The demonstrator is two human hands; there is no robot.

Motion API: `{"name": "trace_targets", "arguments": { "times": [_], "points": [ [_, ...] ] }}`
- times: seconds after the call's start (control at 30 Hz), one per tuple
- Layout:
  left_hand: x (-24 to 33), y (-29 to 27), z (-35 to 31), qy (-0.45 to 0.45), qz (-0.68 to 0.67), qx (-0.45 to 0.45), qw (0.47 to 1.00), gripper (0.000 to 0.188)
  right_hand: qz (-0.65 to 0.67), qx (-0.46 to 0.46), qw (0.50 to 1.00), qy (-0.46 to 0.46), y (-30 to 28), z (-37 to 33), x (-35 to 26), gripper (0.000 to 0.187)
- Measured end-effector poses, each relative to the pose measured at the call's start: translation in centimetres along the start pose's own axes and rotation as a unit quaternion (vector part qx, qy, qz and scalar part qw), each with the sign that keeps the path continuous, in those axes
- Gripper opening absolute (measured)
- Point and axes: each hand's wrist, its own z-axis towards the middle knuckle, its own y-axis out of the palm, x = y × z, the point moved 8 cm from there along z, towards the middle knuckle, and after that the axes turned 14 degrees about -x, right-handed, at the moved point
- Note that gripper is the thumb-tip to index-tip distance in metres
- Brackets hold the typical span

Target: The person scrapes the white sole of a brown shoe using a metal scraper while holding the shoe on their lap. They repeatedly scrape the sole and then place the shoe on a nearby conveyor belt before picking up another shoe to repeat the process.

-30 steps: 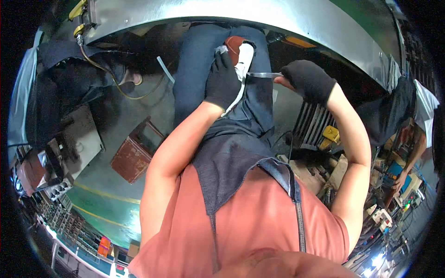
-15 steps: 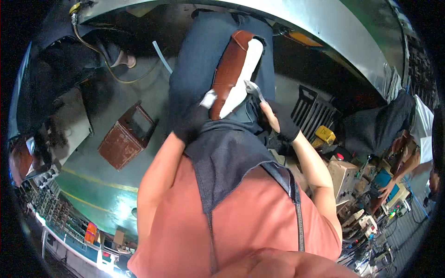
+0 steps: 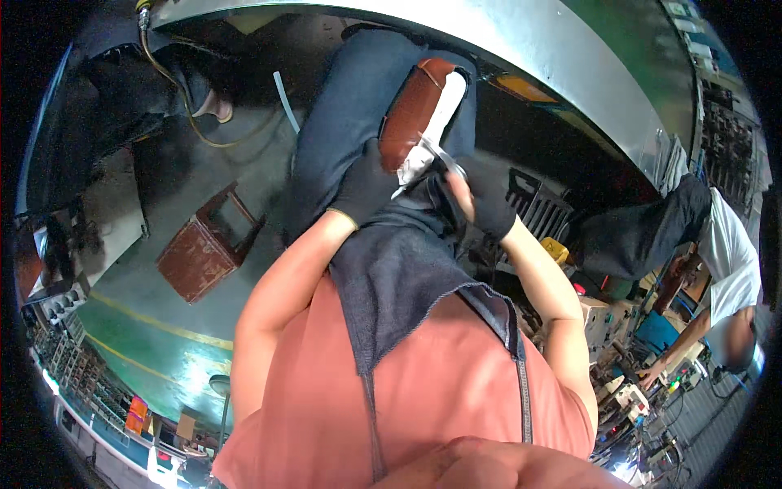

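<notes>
Green workshop floor point(image 3: 147, 342) spreads below. Lowered from a second ago, the brown leather piece point(image 3: 411, 110) now lies on the lap, gloved left hand point(image 3: 362, 187) clenched on its lower end, right hand point(image 3: 485, 204) grasping scissors point(image 3: 440, 156) at its white edge.

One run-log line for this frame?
left hand gloved, grips brown shoe piece on lap | right hand gloved, holds scissors at its white edge | brown stool on floor

Brown leather piece point(image 3: 411, 110) across lap
</notes>
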Motion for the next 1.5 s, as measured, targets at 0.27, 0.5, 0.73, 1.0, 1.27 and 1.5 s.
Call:
{"name": "trace_targets", "arguments": {
  "times": [0.27, 0.5, 0.73, 1.0, 1.27, 1.5],
  "points": [
    [2.0, -0.9, -2.2, 0.022, -0.029, 0.004, 0.999, 0.058, -0.049, 0.11, 0.978, -0.171, 2.1, -2.4, -4.2, 0.028],
    [1.0, -1.0, -2.3, 0.05, -0.042, -0.032, 0.997, 0.044, 0.036, 0.054, 0.998, 0.008, 3.7, -2.4, 0.1, 0.036],
    [1.1, -16.5, -5.0, 0.143, 0.054, 0.019, 0.988, 0.047, 0.19, 0.092, 0.974, 0.077, 4.4, -5.3, 8.0, 0.034],
    [10.0, -5.6, 0.9, 0.093, 0.101, 0.147, 0.979, 0.057, 0.407, 0.108, 0.895, 0.145, 5.8, -7.5, 9.5, 0.047],
    [7.6, -3.4, 0.0, 0.099, -0.01, -0.01, 0.995, 0.086, 0.112, -0.083, 0.99, 0.034, 0.4, -2.4, 4.3, 0.04],
    [4.9, -0.4, -0.7, 0.078, -0.018, -0.047, 0.996, 0.084, -0.312, -0.031, 0.949, -0.038, -1.6, 1.2, -2.4, 0.037]
  ]
}}
